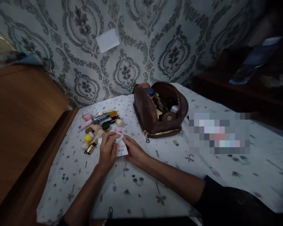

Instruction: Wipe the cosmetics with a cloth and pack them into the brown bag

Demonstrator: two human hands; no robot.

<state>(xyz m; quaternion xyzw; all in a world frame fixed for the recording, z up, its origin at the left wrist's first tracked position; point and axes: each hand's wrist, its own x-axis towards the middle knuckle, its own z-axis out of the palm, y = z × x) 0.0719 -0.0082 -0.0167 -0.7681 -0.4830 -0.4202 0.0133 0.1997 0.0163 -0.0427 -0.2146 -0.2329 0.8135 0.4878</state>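
The left hand (107,152) and the right hand (134,150) are close together, both partly closed, with bent fingers pinching a small white thing (122,150) with red marks on it. It is held between them, over the white sheet (141,194). The fingers look busy at its top end, but I cannot tell if they are opening it, shutting it or just turning it. It looks light, so any move with it calls for a soft pinch and both hands working together. Just past the fingers is a small pink piece (118,129); I cannot tell if it is joined on. Beside the left hand, on its outer side, lies a shiny gold bottle (92,146), with a yellow and white jar (89,136) a bit past it. Farther on from the hands is a round dark green jar (106,126). Past the right hand and off to its right, the brown bag (143,110) stands open. Inside are lots of little things, with a blue lid (150,91) and a white lid (174,109) showing.
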